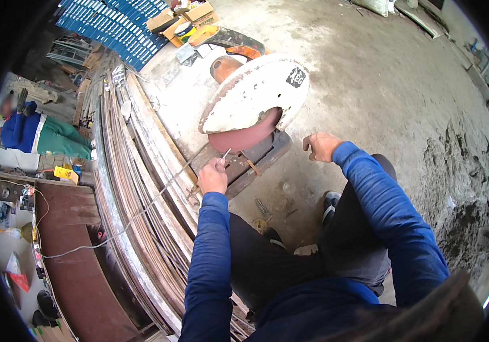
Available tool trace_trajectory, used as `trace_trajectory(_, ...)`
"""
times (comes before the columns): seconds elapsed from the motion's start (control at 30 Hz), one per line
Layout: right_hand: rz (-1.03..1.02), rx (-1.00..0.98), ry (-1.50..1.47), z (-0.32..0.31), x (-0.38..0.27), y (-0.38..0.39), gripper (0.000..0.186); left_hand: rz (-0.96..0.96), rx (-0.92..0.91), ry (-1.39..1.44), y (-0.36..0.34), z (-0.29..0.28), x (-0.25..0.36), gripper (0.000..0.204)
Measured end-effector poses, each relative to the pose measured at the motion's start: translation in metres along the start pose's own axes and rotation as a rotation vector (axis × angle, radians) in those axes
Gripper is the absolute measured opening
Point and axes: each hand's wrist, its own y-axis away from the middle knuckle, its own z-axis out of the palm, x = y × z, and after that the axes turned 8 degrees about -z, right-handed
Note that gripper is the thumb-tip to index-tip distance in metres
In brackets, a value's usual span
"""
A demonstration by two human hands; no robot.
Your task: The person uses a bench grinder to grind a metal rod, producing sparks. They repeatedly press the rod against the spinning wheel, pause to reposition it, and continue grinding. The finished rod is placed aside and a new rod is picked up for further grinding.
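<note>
A chop saw [254,102] with a white guard and a reddish cutting disc stands on the concrete floor in front of me. My left hand [212,175] grips a long thin metal rod [164,188] whose tip lies on the saw's base under the disc. My right hand [321,146] hovers just right of the saw base, fingers loosely curled, holding nothing. Both arms wear blue sleeves.
A long stack of metal strips [136,171] runs along my left. Beside it lies a brown steel plate [79,256]. A person in blue and green [39,134] is at far left. Boxes and blue ribbed sheets [119,25] sit beyond the saw. Small scraps [264,208] litter the floor.
</note>
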Motion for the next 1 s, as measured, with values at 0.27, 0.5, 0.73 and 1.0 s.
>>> trace_trajectory(0.27,0.007,-0.038,0.025,-0.003,-0.004,-0.002,0.037,0.052,0.122,0.046,0.002,-0.005,0.011,0.014)
trace_trajectory(0.5,0.024,-0.074,0.043,-0.005,-0.008,-0.003,0.039,0.119,0.183,0.067,0.002,-0.005,0.012,0.013)
trace_trajectory(0.73,0.015,-0.063,0.042,-0.004,-0.007,-0.005,0.038,0.103,0.225,0.096,0.002,-0.003,0.009,0.012)
trace_trajectory(1.0,-0.016,-0.050,0.034,-0.003,-0.008,-0.002,0.030,0.081,0.254,0.098,0.003,-0.001,0.010,0.012)
